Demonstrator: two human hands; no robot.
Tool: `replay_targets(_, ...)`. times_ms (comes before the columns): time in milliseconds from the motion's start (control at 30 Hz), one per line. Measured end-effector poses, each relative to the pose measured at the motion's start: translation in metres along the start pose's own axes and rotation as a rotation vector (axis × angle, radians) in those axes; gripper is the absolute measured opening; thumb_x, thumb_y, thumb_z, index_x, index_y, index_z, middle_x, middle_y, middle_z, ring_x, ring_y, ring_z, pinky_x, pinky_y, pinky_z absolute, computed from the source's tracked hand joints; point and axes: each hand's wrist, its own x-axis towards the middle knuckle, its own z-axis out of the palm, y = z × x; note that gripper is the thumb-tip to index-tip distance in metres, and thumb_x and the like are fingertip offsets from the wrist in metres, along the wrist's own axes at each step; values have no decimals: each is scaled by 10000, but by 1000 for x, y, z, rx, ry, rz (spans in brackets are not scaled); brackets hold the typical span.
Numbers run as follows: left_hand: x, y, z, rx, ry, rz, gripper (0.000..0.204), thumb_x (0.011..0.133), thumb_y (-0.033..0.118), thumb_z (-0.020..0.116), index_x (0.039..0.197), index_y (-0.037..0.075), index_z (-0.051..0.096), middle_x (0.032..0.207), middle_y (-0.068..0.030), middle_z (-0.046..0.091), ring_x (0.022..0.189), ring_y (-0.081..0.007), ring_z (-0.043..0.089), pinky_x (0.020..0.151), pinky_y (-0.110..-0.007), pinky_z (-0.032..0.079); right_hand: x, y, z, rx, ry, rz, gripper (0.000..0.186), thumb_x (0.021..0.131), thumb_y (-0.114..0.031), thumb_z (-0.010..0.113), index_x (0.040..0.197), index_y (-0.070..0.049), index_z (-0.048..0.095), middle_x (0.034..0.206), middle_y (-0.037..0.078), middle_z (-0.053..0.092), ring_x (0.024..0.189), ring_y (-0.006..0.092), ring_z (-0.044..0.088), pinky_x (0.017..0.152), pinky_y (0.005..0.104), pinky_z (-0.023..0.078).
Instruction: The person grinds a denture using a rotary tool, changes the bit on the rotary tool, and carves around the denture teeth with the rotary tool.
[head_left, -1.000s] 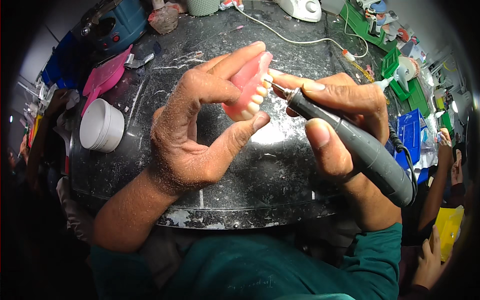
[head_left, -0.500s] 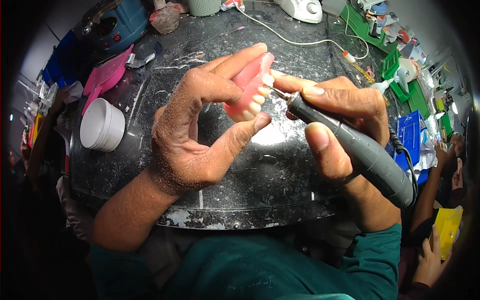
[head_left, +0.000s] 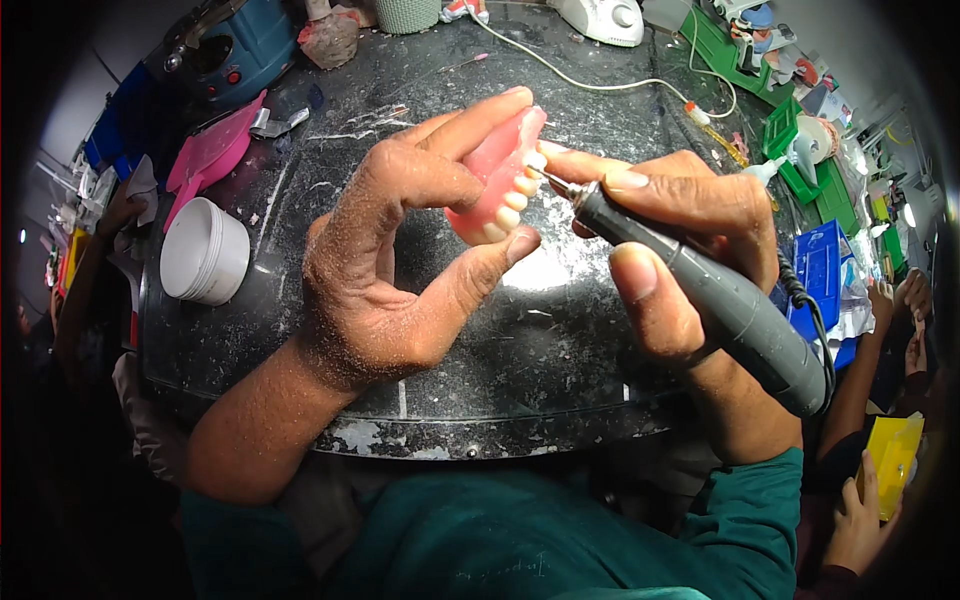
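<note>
The left fingers [head_left: 425, 180] hid part of the false teeth [head_left: 495, 172]. The drill [head_left: 735, 300] covered much of the right hand [head_left: 725, 200], and its tip [head_left: 556, 182] was too small to tell whether it touched a tooth [head_left: 535, 160]. The far edge cut off a blue machine [head_left: 240, 50] and a grey pot [head_left: 408, 14].

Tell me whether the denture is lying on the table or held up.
Held up: the left hand grips the denture above the black table.
</note>
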Motion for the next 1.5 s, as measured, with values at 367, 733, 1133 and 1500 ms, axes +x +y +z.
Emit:
replay_targets(367,-1,-6,0,-10,-29,62,398,794,-66,709,1056,83,451,1363,-402,402,1327,-434,419,1102,-490,325,-5,-9,5,80,84,84,306,916,-216,637,1125,-59,478,1099,264,656,882,187,621,830,325,509)
replay_targets(733,0,-8,0,-12,-45,82,391,793,-54,718,1050,107,472,1393,-379,381,1350,-425,390,1105,-481,334,-4,-14,0,69,39,90,312,911,-215,645,1124,-64,473,1103,267,656,891,172,612,835,307,498)
replay_targets(1133,0,-2,-4,66,-65,52,410,776,-54,734,1055,100,475,1368,-387,410,1333,-422,417,1093,-483,343,-3,-10,1,78,38,102,319,912,-224,649,1114,-57,467,1100,284,650,874,167,611,824,303,502)
replay_targets(1500,-2,-2,-3,48,-40,38,408,761,-58,750,1051,77,497,1359,-390,422,1328,-417,425,1097,-477,340,-2,-8,0,64,15,65,325,902,-207,643,1116,-38,467,1084,307,639,903,207,632,848,332,512)
